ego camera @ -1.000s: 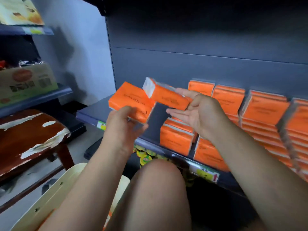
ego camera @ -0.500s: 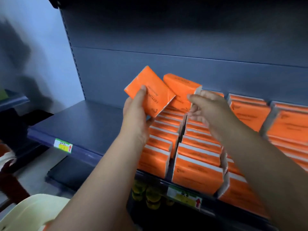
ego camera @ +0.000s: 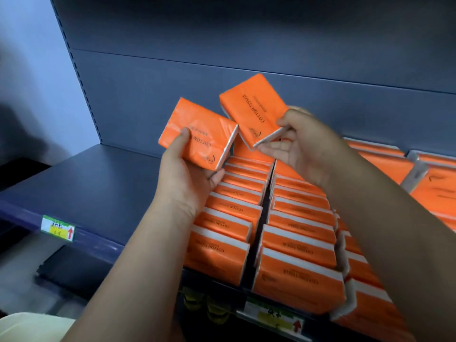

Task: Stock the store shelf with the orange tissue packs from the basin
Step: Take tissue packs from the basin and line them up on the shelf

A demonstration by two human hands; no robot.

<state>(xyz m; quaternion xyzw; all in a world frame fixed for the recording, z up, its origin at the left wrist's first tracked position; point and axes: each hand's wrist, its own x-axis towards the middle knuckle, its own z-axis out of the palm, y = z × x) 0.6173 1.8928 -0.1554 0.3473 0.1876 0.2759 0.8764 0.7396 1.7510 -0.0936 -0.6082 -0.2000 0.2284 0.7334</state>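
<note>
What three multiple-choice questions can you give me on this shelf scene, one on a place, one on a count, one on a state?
1. Where is the shelf bare?
A) left of the stocked rows
B) right of them
C) in front of them

2. How many tissue packs are being held?
A) one
B) two
C) four

3. What is the right hand doing?
A) hanging empty
B) pinching a pack
C) pressing the shelf

Answers:
1 A: the dark board lies bare left of the orange rows.
2 B: the left hand grips the left pack, and the right hand holds the right pack.
3 B: thumb and fingers clamp that pack's lower edge.
</note>
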